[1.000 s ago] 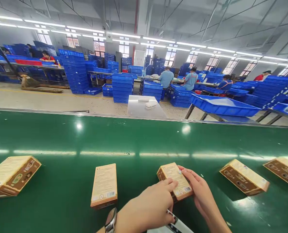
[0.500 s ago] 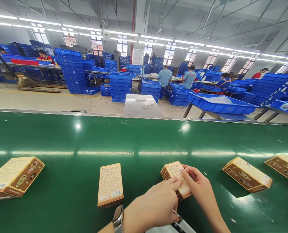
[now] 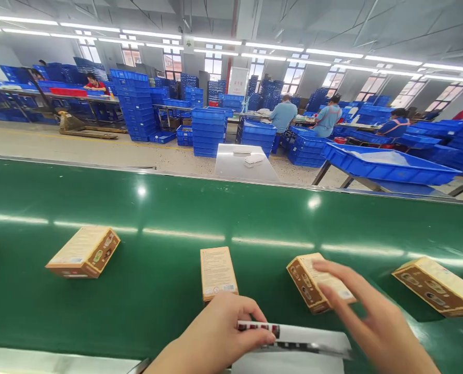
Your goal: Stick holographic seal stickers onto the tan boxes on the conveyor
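My left hand (image 3: 225, 332) pinches a white sheet (image 3: 293, 363) with a strip of small dark and red prints along its curled upper edge. A tan and brown carton (image 3: 309, 283) with printed text and small pictures lies on the green conveyor belt (image 3: 157, 306). Over that carton's right side is my right hand (image 3: 371, 311), slightly blurred, thumb and fingers apart; whether it touches the carton is unclear. Just beyond my left hand lies a second carton (image 3: 218, 272), its near end partly covered by the hand.
More cartons lie on the belt, one to the left (image 3: 83, 252) and one to the right (image 3: 436, 285). Past the belt's far edge stand a metal table (image 3: 245, 165), a blue tray (image 3: 391, 163) and stacked blue crates (image 3: 132, 106). Several people sit at benches behind.
My left hand has left the carton and come down and left, gripping the sheet. My right hand has loosened its fingers from the carton. The cartons and background sit farther right in view.
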The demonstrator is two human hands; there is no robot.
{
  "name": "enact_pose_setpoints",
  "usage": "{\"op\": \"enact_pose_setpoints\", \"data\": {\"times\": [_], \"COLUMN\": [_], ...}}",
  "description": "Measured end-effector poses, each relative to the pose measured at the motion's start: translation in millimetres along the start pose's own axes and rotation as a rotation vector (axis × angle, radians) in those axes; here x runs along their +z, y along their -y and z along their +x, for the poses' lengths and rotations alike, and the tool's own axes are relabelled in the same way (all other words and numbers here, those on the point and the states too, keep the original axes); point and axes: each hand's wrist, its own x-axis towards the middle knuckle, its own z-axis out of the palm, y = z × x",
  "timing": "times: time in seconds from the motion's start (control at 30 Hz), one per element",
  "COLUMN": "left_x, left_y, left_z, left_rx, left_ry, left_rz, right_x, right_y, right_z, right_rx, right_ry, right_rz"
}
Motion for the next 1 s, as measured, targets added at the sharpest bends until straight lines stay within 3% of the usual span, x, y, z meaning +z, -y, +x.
{"op": "enact_pose_setpoints", "data": {"times": [0.07,0.17,0.33,0.5,0.57,0.7,0.77,0.9,1.0], "left_x": [-43.0,-104.0,-201.9,-293.9,-329.5,-394.8,-422.5,-466.5,-491.0], "left_y": [38,83,151,221,247,287,305,341,366], "left_z": [-40,-94,-168,-200,-202,-201,-199,-193,-189], "left_rx": [-0.035,-0.05,0.001,-0.086,-0.088,0.14,0.285,0.392,0.409], "left_ry": [-0.018,0.007,0.043,-0.016,-0.047,-0.036,0.025,0.169,0.166], "left_rz": [-0.113,-0.224,-0.203,-0.195,-0.128,0.14,0.249,0.32,0.341], "right_x": [44,111,210,306,342,412,449,520,561], "right_y": [75,170,279,346,357,354,352,365,383], "right_z": [-9,-13,-8,0,7,36,53,77,85], "right_rx": [-0.344,-0.6,-0.711,-0.715,-0.551,0.217,0.516,0.758,0.845], "right_ry": [0.086,0.054,0.063,0.057,0.113,0.132,0.126,0.118,0.056], "right_rz": [-0.005,-0.083,-0.189,-0.1,0.055,0.452,0.663,0.972,0.998]}}
